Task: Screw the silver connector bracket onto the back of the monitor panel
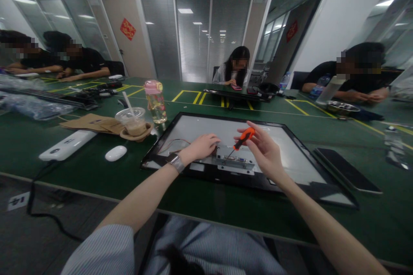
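A flat display panel (190, 126) with a black frame lies on the green table. Near its front edge stands a metal bracket (237, 161) with a row of connector ports. My left hand (203, 148), a watch on its wrist, holds the bracket's left end between curled fingers; the fingertips are partly hidden. In my right hand (266, 150) is an orange and black screwdriver (244, 138), tilted, its shaft pointing down and left to the bracket's port side. Whether the tip sits in a screw is too small to tell.
Left of the panel are a pink-lidded bottle (155, 101), an iced drink cup (131, 120) in a cardboard holder, a white mouse-shaped case (115, 153) and a white corded device (68, 145). A black smartphone (346, 169) lies at right. Several people sit around the table.
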Motion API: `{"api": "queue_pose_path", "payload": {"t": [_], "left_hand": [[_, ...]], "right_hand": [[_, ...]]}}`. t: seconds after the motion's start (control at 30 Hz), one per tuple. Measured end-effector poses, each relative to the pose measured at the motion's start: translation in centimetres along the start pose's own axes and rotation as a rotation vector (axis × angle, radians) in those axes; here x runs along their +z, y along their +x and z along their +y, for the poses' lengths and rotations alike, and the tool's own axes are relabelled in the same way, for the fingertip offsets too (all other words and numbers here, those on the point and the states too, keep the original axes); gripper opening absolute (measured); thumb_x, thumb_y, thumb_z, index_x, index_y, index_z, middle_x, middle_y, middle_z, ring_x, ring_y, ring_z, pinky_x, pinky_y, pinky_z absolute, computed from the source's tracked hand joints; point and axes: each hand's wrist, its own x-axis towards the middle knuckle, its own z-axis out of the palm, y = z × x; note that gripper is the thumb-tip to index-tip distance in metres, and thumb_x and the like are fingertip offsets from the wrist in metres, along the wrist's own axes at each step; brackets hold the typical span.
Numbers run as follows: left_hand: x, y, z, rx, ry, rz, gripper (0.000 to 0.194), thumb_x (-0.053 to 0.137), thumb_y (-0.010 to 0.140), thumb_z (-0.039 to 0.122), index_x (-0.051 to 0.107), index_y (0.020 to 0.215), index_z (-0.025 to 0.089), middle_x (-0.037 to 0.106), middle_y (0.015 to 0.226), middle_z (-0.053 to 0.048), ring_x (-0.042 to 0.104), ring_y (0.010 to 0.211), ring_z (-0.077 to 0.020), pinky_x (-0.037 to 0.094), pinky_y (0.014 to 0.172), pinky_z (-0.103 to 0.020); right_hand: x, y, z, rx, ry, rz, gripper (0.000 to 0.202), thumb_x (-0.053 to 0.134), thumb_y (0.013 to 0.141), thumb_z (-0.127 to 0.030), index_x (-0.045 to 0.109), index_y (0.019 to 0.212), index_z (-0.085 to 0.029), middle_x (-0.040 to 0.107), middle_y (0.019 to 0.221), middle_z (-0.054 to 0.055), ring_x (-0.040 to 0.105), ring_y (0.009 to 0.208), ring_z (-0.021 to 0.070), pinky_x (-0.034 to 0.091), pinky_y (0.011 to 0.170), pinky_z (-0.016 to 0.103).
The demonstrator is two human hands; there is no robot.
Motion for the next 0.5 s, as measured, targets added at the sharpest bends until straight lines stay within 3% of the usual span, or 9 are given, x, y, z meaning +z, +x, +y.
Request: {"api": "queue_pose_path", "payload": {"t": [0.2, 0.4, 0.5], "left_hand": [[-0.2, -0.1, 0.1, -0.008, -0.002, -0.019, 0.039, 0.044, 0.102, 0.018, 0.062, 0.137, 0.02, 0.061, 0.141, -0.011, 0.061, 0.126, -0.0246, 0.048, 0.112, -0.041], [-0.1, -0.1, 0.0, -0.016, -0.006, -0.015, 0.038, 0.043, 0.103, 0.019, 0.062, 0.137, 0.02, 0.061, 0.141, -0.01, 0.06, 0.127, -0.0243, 0.047, 0.112, -0.039], [-0.1, -0.1, 0.0, -0.019, -0.006, -0.014, 0.038, 0.043, 0.103, 0.019, 0.061, 0.137, 0.021, 0.06, 0.142, -0.009, 0.06, 0.128, -0.0241, 0.046, 0.113, -0.039]], "right_hand": [[-0.9, 0.3, 1.2, -0.129, -0.223, 0.272, 0.05, 0.066, 0.094, -0.025, 0.058, 0.143, -0.031, 0.07, 0.107, 0.006, 0.072, 0.091, 0.0228, 0.065, 0.084, 0.046], [-0.9, 0.6, 0.7, -0.35, -0.522, 0.281, 0.042, 0.068, 0.092, -0.019, 0.066, 0.133, -0.031, 0.064, 0.092, 0.004, 0.065, 0.08, 0.0213, 0.06, 0.072, 0.04], [-0.7, 0.6, 0.4, -0.363, -0.554, 0.285, 0.04, 0.067, 0.093, -0.019, 0.067, 0.131, -0.031, 0.063, 0.089, 0.003, 0.063, 0.077, 0.0212, 0.059, 0.069, 0.04]]}}
